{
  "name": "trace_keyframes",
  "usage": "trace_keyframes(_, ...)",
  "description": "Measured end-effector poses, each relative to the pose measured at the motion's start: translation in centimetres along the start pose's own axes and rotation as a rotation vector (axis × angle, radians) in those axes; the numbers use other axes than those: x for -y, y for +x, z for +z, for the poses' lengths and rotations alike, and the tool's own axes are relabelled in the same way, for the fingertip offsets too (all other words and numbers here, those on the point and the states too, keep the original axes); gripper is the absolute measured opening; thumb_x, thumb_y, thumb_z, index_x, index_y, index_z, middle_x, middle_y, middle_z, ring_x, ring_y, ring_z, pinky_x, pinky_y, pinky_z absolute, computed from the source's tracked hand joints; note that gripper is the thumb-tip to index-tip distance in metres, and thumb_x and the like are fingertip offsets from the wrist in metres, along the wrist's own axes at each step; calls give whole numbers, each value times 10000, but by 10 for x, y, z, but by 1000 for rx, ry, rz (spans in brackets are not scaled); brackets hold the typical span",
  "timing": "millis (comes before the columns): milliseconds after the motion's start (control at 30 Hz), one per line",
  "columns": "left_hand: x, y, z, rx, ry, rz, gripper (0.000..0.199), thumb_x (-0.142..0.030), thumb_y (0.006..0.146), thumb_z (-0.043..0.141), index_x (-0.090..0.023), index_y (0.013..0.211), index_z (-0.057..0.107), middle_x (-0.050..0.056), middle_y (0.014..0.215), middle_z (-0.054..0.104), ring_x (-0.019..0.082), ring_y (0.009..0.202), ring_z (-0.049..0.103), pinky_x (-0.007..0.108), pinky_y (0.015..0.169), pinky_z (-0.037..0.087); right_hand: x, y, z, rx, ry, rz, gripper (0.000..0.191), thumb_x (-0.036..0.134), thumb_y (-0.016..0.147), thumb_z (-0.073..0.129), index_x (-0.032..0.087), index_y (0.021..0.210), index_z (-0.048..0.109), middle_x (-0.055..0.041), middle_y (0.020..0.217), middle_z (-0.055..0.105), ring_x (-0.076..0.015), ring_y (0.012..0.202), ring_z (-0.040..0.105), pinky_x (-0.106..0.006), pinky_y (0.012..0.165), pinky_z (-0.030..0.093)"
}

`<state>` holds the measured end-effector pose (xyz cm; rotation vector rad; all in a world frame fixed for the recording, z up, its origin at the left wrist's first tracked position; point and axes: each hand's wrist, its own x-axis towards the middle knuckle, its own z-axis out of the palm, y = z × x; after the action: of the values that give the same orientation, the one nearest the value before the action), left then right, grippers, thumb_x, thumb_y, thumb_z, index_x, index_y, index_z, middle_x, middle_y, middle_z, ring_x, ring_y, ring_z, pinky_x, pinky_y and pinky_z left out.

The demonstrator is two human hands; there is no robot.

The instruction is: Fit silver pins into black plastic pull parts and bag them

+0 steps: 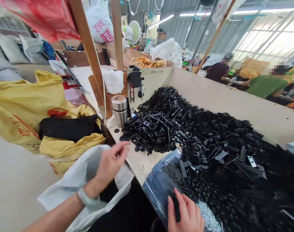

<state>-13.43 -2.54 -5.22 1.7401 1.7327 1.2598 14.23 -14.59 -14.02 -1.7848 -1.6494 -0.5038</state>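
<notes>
My left hand (111,162) is over the white sack (88,161), close to the table's edge. Its fingers are curled together and the tips are blurred, so whatever they may hold cannot be made out. Low in the picture, my right hand (187,214) grips a small black part (176,206) between thumb and fingers, above a piece of denim cloth (158,180). Beside that hand lie a heap of small silvery pieces (207,214) and many round black pieces (207,190). Dark small metal pieces (172,170) rest on the cloth, and black wrench-shaped parts (151,129) are piled behind.
A steel thermos (119,111) stands at the table's left edge by a wooden post (91,54). Red-handled snips (132,93) hang behind it. A low board (217,93) walls the far side. Yellow sacks (28,106) stand left; two people (265,82) sit beyond the board.
</notes>
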Motion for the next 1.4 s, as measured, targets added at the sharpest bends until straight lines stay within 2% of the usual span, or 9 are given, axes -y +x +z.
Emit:
trace_keyframes(100,2,21,-16,-177,27,-54,290,-375,947,525,-181,1103,673,-14,719,678,152,620,619,236,583,484,2,1,-3,14,23,8,326,457,986,595,222,1175,717,-87,1007,724,-233,816,634,-337,679,404)
trace_keyframes(167,-5,16,-12,2,51,58,235,-361,954,543,-211,1060,690,-4,820,723,154,697,649,242,658,508,3,2,-4,31,50,3,323,445,994,587,218,1187,710,-93,1023,716,-239,855,638,-345,715,423)
trace_keyframes(267,-25,-10,23,483,-23,292,213,-283,993,513,-233,1007,720,8,924,764,156,824,699,246,778,527,3,3,-5,53,72,4,308,430,1013,554,233,1197,703,-94,1044,713,-240,880,649,-352,737,433)
trace_keyframes(333,-36,-26,58,617,-25,345,213,-264,1009,508,-233,1029,718,11,937,765,159,843,710,247,798,528,2,3,-3,34,66,4,298,421,1017,547,242,1203,696,-87,1049,719,-235,861,653,-349,721,429)
trace_keyframes(567,-44,-17,124,604,224,293,264,-180,1007,432,-190,1095,681,74,917,768,220,829,733,294,724,516,-3,0,1,-69,94,22,312,391,1001,589,218,1248,669,-95,1060,726,-236,867,663,-357,753,448)
trace_keyframes(733,-40,-8,126,624,214,311,246,-176,988,458,-198,888,681,53,857,755,205,799,722,277,709,494,4,0,-3,47,85,-3,311,392,1035,516,219,1252,658,-92,1098,717,-231,947,648,-359,807,429)
trace_keyframes(1000,-40,-17,119,560,161,296,245,-192,996,432,-223,1016,674,34,893,759,200,814,727,286,731,506,-9,44,-25,141,74,77,391,498,1043,463,222,1245,652,-91,1150,708,-241,1020,627,-365,872,413)
trace_keyframes(1200,-52,-32,98,548,-9,181,212,-215,979,480,-227,987,691,-13,800,731,167,713,686,270,683,481,-29,104,-6,365,-116,138,428,507,1049,414,190,996,697,-79,927,690,-232,859,569,-349,750,371)
trace_keyframes(1400,-43,-46,78,610,-56,11,201,-256,978,503,-232,971,703,-54,666,636,136,597,579,257,615,428,-39,100,-1,419,-153,106,307,415,1032,475,222,922,687,-51,914,668,-226,872,537,-344,731,335)
